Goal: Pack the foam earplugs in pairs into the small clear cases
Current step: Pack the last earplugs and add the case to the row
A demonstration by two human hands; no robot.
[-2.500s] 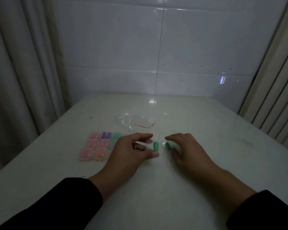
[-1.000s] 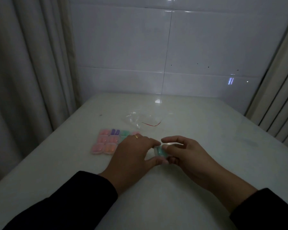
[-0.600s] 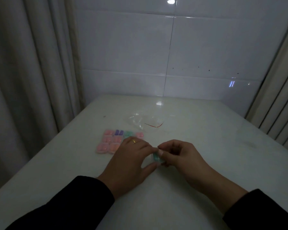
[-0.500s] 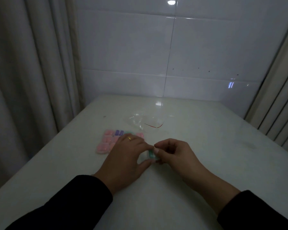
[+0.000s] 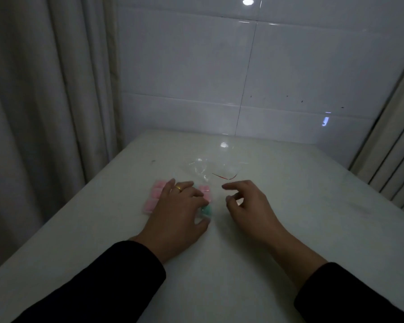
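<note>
Case in hand: small clear plastic case with green foam earplugs inside (image 5: 206, 210), lying on the table at the near right corner of the packed group, partly under the left fingers; lid position cannot be told in the dim light.
Packed group: block of small clear cases holding pink earplugs (image 5: 155, 197), set in rows on the left-centre of the table; one more pink-filled case (image 5: 205, 191) shows just beyond the green one; the middle of the block is hidden by the left hand.
Bag: crumpled clear plastic bag with a red seal line (image 5: 214, 169), lying beyond the cases, apart from both hands.
Table: glossy white table (image 5: 301, 229), far edge against a tiled wall, left edge close to a pale curtain (image 5: 44, 101); right half and near centre bare, wide room there.
Left hand (image 5: 176, 213): palm down over the cases, fingers spread and bent, fingertip and thumb touching the green case; gold ring on one finger; a grip cannot be confirmed.
Right hand (image 5: 247, 203): just right of the green case, apart from it, fingers loosely curled and parted, holding nothing.
Sleeves: dark, both arms.
</note>
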